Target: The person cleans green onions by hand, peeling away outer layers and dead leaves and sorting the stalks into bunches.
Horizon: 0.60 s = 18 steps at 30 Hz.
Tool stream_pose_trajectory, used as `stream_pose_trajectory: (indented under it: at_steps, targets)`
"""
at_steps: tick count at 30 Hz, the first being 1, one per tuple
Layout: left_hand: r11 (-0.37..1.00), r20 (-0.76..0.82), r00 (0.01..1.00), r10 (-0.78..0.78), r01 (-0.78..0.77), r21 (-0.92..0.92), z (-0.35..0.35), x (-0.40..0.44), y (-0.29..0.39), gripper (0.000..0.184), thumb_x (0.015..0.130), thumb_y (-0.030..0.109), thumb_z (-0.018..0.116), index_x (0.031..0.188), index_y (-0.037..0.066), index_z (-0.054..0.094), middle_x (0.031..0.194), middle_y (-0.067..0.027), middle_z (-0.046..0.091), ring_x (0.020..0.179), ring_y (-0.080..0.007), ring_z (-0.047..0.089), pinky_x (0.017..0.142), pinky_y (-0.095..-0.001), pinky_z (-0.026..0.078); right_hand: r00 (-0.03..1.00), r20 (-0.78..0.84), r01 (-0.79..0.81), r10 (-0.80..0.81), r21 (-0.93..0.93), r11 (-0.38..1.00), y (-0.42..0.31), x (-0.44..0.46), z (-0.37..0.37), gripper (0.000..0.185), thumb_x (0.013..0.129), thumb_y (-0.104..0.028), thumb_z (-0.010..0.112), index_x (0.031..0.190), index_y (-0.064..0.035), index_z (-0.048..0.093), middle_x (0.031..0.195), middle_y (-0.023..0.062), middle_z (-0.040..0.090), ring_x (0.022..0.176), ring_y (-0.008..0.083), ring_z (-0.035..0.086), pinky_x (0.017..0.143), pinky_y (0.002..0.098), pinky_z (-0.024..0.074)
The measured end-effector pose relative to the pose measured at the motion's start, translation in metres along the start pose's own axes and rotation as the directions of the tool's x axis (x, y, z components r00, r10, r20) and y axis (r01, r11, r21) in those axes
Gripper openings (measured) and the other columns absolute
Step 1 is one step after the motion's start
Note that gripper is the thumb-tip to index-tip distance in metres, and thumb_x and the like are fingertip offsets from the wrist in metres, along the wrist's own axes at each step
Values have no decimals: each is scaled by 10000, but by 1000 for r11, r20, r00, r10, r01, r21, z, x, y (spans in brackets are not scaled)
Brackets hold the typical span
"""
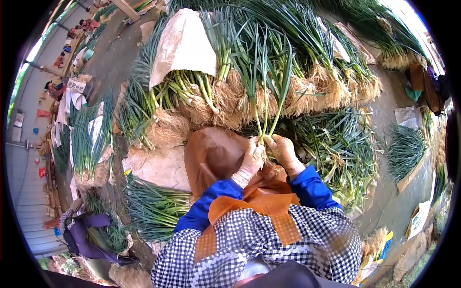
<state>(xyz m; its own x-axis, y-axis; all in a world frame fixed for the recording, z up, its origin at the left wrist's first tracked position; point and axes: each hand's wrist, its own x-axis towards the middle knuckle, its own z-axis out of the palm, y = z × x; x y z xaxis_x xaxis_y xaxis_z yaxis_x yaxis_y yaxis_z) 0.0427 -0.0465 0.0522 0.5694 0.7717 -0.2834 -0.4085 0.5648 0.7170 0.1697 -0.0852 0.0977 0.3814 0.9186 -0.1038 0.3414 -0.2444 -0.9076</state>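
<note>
In the head view, we see the left hand (249,163) and right hand (284,152) close together over the brown apron (209,151), both clamped on the lower ends of a few onions (278,111), whose green tops point away from the apron. Beyond the apron we find a row of rooted bundles (309,93), with a white sack (185,50) over some. A leaf heap (331,149) lies right of the apron; left of it, we see another bunch (156,206).
</note>
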Motion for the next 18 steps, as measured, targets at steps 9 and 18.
stream_pose_trajectory:
  at_steps: [9, 18]
  targets:
    - [932, 139, 983, -123, 162, -324, -8, 7, 10, 339, 832, 39, 485, 1170, 26, 499, 952, -89, 584, 628, -136, 518, 529, -209, 456, 831, 207, 543, -516, -109, 832, 3, -26, -38, 97, 749, -148, 695, 742, -77, 630, 587, 100, 536, 517, 215, 552, 481, 315, 443]
    - [916, 15, 973, -231, 223, -334, 18, -5, 20, 429, 824, 49, 446, 1252, 40, 438, 772, -2, 519, 516, -78, 440, 454, -182, 387, 803, 216, 593, -556, -204, 779, -1, 12, -38, 253, 746, -164, 672, 983, -83, 637, 725, 107, 622, 672, 281, 612, 587, 354, 486]
